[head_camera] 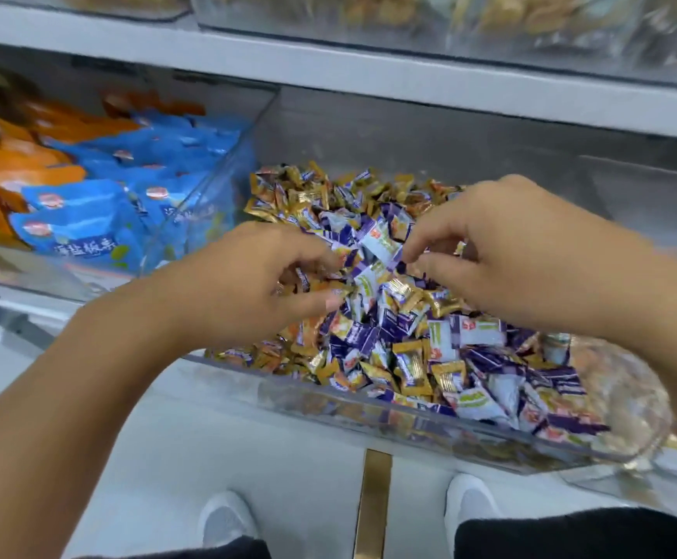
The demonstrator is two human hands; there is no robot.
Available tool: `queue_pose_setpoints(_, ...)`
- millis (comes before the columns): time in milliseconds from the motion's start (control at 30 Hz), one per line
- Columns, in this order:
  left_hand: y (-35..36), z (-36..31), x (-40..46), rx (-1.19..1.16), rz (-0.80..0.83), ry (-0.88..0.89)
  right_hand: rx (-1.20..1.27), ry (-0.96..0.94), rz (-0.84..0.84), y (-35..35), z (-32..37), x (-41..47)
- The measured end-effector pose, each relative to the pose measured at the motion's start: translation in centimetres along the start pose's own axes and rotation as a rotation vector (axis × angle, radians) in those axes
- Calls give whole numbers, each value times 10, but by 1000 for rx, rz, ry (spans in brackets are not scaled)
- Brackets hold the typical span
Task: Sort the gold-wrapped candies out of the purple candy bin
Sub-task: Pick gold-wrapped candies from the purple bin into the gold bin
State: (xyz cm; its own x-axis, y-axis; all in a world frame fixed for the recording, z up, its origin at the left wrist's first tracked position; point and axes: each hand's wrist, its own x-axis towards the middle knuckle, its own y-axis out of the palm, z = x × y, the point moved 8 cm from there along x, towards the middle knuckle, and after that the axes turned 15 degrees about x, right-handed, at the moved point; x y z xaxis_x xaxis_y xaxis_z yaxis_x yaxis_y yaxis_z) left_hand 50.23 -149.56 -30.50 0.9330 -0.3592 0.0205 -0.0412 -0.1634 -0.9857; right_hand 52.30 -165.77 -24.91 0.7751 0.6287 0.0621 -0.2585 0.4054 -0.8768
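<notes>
A clear bin [369, 401] on the lower shelf is heaped with purple-and-white candies [363, 336] mixed with gold-wrapped candies [447, 375]. More gold ones lie at the back of the heap [296, 195]. My left hand [248, 284] hovers over the heap's left side, its curled fingers holding a few gold candies [328, 288]. My right hand [510, 252] reaches in from the right. Its forefinger and thumb pinch the edge of a purple-and-white candy [385, 246] on top of the pile.
To the left stands another clear bin [224, 171] with blue snack packs [86, 219] and orange packs [18, 159]. A white shelf [369, 82] runs overhead with more bins above it. My white shoes [228, 518] and a gold floor strip [373, 502] are below.
</notes>
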Motion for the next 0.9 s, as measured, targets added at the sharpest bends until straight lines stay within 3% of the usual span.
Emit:
queue_pose_setpoints(67,8,8,6,29,101,-37,38,57,56,1,-8,-1)
queue_pose_setpoints(200,22,-3,21,193,205,-25,-24,157,328,42,-8,-12)
queue_pose_setpoints(333,25,4,18,75,155,-106,-274,179,345,66,1,-10)
queue_pose_setpoints(467,15,17,8,-111,-56,-207,-192,140,342,77,-3,-6)
queue_pose_setpoints(600,14,11,4,-173,-68,-211,3,123,174,51,-16,-5)
queue_pose_setpoints(767,-8,14,-4,-210,-267,-305,816,370,-135,20,-42,-17)
queue_pose_setpoints(833,-5,18,-3,-33,-226,-336,762,404,-149,21,-49,-18)
queue_pose_setpoints(900,7,21,-1,119,-113,-360,483,329,-152,20,-42,-13)
